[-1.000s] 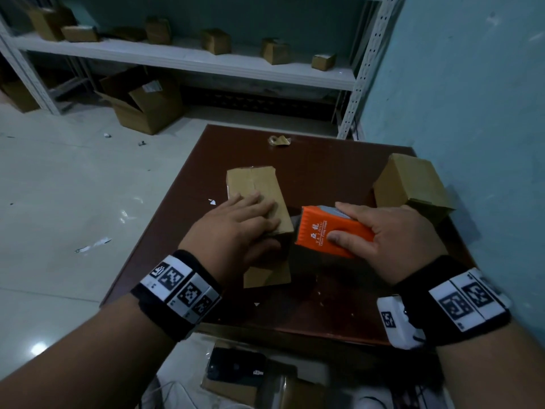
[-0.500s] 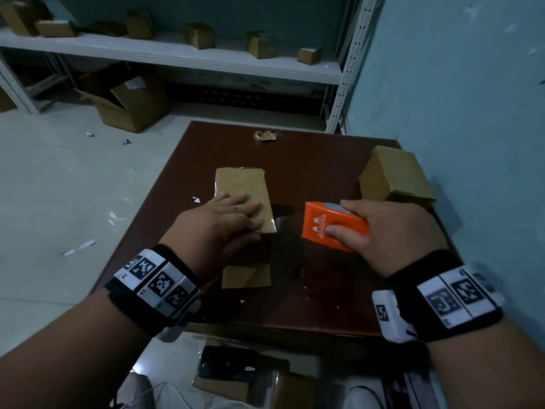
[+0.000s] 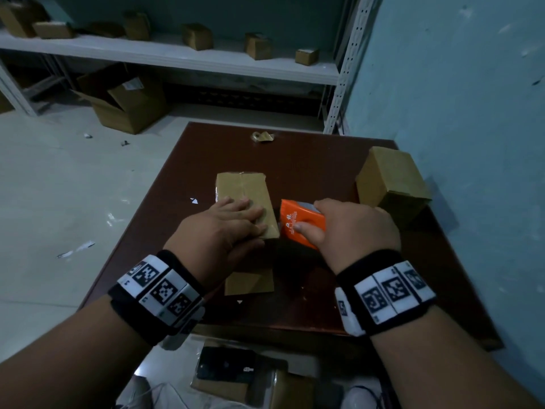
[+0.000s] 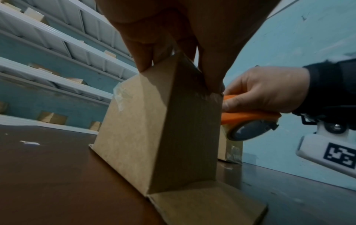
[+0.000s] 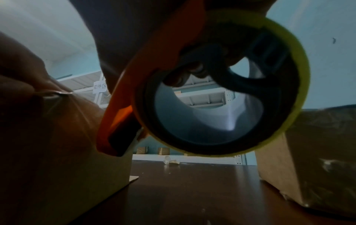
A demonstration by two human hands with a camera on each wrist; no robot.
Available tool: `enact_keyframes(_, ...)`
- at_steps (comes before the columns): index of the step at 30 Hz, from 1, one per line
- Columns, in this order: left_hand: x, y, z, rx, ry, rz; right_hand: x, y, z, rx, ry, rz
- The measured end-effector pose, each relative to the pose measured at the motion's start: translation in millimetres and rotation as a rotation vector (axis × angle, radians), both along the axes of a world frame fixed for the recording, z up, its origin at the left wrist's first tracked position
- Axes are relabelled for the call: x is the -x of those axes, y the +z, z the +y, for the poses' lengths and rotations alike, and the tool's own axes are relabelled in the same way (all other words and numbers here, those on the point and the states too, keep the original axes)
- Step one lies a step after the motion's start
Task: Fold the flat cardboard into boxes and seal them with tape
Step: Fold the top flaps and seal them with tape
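Flap point(image 3: 249, 280) of the half-made box lying flat on the table point(image 3: 309, 160), nearest the body, not yet folded up. Just beyond it, left hand point(image 3: 224, 228) laid on top of the box point(image 3: 247, 187), fingers straight and pressing the top panels down, placed as it was half a second ago.

Beside it, right hand point(image 3: 354, 228) wrapped round the orange tape dispenser point(image 3: 300, 221), thumb on its side, fingers curled over the top. Closes the gap of half a second ago: then clearly apart from the box, now up against its upper right edge, with the roll hanging low beside the box wall in both wrist views. Probably touching, though too dim in the right wrist view to find the tape end.

Points to taping about to start: likely sticking the end to the right face, then drawing across the seam, with the left fingers lifting clear first. Clear tape already on the far end of this box.

Further right, by the wall, a finished box point(image 3: 389, 178). Beyond, a crumpled tape scrap point(image 3: 262, 136) at the far table edge. Farthest, a shelf point(image 3: 177, 54) carrying small boxes.
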State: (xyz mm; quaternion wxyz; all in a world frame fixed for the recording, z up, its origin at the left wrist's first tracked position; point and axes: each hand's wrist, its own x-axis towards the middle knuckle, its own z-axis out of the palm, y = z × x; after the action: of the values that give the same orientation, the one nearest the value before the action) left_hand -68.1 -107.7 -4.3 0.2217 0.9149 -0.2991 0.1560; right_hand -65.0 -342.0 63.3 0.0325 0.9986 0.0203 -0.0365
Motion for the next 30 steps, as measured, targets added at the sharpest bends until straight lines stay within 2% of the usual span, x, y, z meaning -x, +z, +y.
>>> enact_keyframes(6, 0.5, 1.0, 0.5, -0.028, 0.019, 0.023, -9.3, 1.6, 10.4, -0.016, -0.010, 0.042)
enact_keyframes(10, 14.6, -1.1, -11.1, 0.010, -0.110, -0.023, -18.3, -5.5, 4.4, 0.040, -0.087, 0.172)
enact_keyframes(12, 22.6, -4.0, -18.6, 0.036, -0.139, -0.020, -21.0, -5.2, -5.1, -0.010, -0.138, 0.097)
enact_keyframes(15, 21.9, -2.3, -17.7, 0.086, -0.108, 0.031, -21.0, -10.5, -12.6, -0.002, -0.082, -0.135)
enact_keyframes(21, 20.5, -1.0, -14.8, 0.073, -0.091, 0.100, -10.7, -35.2, -9.1, 0.030, 0.021, -0.026)
enact_keyframes(25, 15.0, -5.1, -10.7, 0.070, -0.041, 0.189, -4.9, -44.7, -16.4, -0.030, 0.031, -0.018)
enact_keyframes(27, 14.3, -6.2, -9.2, 0.099, -0.059, 0.189, -2.3, -46.2, -21.9, -0.150, 0.035, -0.112)
enact_keyframes(29, 15.2, -4.4, -9.4, 0.121, -0.062, 0.184, 1.2, -47.3, -25.7, -0.474, 0.035, -0.199)
enact_keyframes(30, 15.9, -3.5, -10.3, 0.131, -0.064, 0.175, 3.6, -47.6, -24.7, -0.698, 0.004, -0.175)
